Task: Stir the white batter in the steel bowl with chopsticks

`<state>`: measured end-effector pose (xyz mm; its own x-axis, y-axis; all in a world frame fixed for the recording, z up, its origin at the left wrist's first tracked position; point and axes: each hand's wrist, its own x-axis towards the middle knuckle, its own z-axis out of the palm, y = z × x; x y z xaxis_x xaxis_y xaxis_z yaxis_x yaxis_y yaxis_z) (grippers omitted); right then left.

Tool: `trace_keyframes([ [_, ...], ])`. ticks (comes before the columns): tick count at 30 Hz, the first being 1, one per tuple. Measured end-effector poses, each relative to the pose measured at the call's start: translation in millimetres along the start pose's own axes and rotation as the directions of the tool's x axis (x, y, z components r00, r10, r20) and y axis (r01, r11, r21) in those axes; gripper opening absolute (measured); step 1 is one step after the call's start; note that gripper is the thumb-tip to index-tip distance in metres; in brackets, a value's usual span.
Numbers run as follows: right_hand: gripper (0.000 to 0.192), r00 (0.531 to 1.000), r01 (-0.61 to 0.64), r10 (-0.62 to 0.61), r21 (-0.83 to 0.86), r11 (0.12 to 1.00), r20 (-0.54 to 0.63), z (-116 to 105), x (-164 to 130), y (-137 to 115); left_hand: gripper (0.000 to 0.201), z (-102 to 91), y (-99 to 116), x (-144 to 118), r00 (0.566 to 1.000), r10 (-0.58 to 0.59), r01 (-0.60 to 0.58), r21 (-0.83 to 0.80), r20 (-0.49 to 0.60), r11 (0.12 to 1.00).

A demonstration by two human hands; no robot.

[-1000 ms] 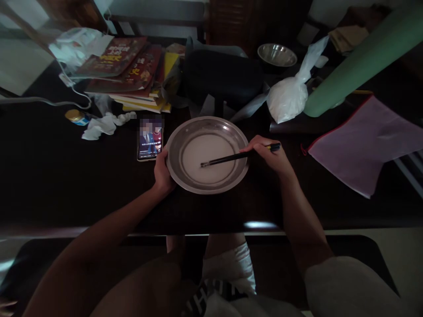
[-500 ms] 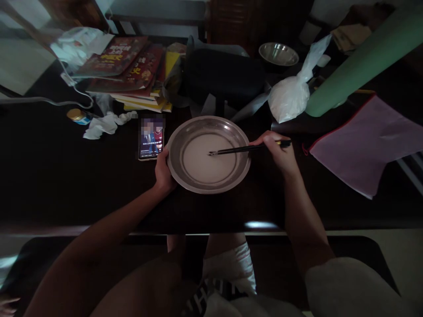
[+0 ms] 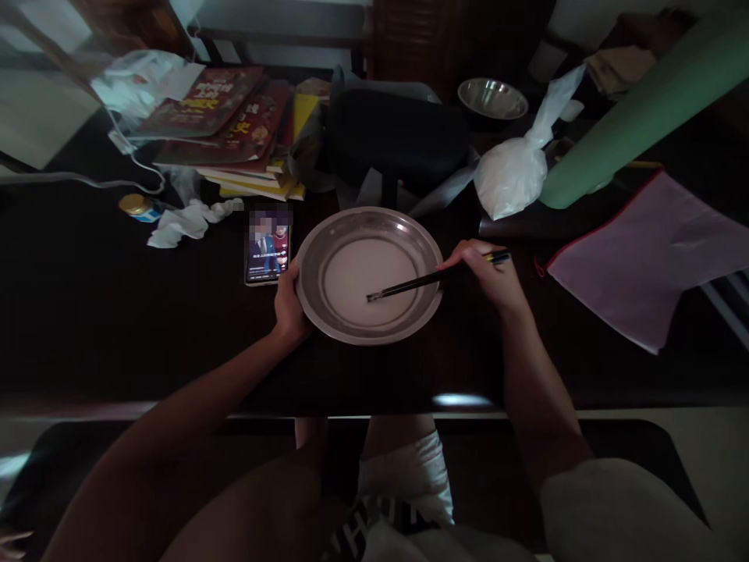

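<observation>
A round metal basin (image 3: 430, 307) stands on the dark table in front of me, with a pale, whitish liquid (image 3: 356, 269) in it. My left hand (image 3: 290, 304) grips the basin's left rim, fingers partly hidden beneath it. Across the right rim, my right hand (image 3: 483, 269) is closed around a pair of black chopsticks (image 3: 418, 281) with coloured ends. Their tips dip into the liquid, left of its middle and toward me. Close beside my left hand lies a phone (image 3: 269, 250) with its screen lit.
Crumpled tissues (image 3: 187, 222) and a small gold-lidded jar (image 3: 139, 207) lie left, below stacked books (image 3: 228, 125). A tied plastic bag of white powder (image 3: 512, 176), a green cylinder (image 3: 632, 117), a purple cloth bag (image 3: 632, 257) and another metal bowl (image 3: 493, 97) stand right and behind.
The chopstick tips have moved toward me within the liquid, and my right hand has shifted slightly, tilting the chopsticks more. My left hand and the basin stay nearly where they were.
</observation>
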<state>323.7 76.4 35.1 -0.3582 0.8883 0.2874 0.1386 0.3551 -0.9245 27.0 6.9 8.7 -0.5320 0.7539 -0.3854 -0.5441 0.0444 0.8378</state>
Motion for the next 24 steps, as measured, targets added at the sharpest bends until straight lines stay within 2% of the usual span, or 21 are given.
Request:
trace_keyframes([
  [2, 0.034, 0.996, -0.004, 0.003, 0.011, 1.0, 0.087, 1.4, 0.6, -0.3, 0.017, -1.4, -1.0, 1.5, 1.0, -0.004, 0.004, 0.012, -0.011, 1.0],
  [3, 0.033, 0.996, -0.004, 0.003, 0.01, 1.0, 0.091, 1.6, 0.7, -0.5, 0.017, -2.1, -1.4, 2.1, 1.0, -0.007, 0.007, 0.015, -0.011, 1.0],
  [7, 0.039, 0.994, 0.005, -0.004, 0.01, 1.0, -0.111, -0.4, -0.5, -0.1, 0.018, -3.3, -1.9, 1.9, 1.0, -0.005, 0.005, 0.02, 0.017, 1.0],
  [8, 0.041, 0.992, 0.005, -0.004, 0.012, 1.0, -0.125, -0.5, -0.8, 0.3, 0.017, -3.0, -1.6, 1.3, 1.0, -0.004, 0.003, 0.013, 0.024, 1.0],
  [12, 0.036, 0.999, 0.012, -0.011, -0.009, 1.0, 0.037, 1.3, -0.2, 1.0, 0.016, -0.2, 0.5, -1.6, 0.999, 0.003, -0.002, -0.017, 0.033, 1.0],
  [13, 0.035, 0.999, 0.014, -0.014, -0.018, 1.0, 0.047, 1.4, 0.1, 0.8, 0.016, 0.6, 1.0, -2.0, 0.999, 0.004, -0.003, -0.018, 0.032, 1.0],
  [18, 0.041, 0.992, -0.002, -0.003, -0.047, 0.999, -0.125, -1.6, -0.5, 0.2, 0.017, 1.3, 1.7, -1.7, 1.0, -0.02, 0.02, -0.019, 0.012, 1.0],
  [19, 0.042, 0.994, -0.005, 0.0, -0.042, 0.999, -0.11, -1.5, -0.7, 0.5, 0.018, 0.7, 1.5, -1.4, 1.0, -0.024, 0.024, -0.02, 0.009, 1.0],
  [22, 0.036, 0.999, 0.012, -0.011, -0.019, 1.0, 0.032, 0.8, -0.4, 1.2, 0.02, -1.1, 0.7, -0.8, 1.0, -0.012, 0.012, -0.024, 0.017, 1.0],
  [24, 0.032, 0.998, 0.024, -0.023, -0.021, 0.999, 0.058, 1.6, -0.1, 1.4, 0.019, -1.8, 0.3, -0.8, 0.999, -0.001, 0.001, -0.015, 0.036, 1.0],
])
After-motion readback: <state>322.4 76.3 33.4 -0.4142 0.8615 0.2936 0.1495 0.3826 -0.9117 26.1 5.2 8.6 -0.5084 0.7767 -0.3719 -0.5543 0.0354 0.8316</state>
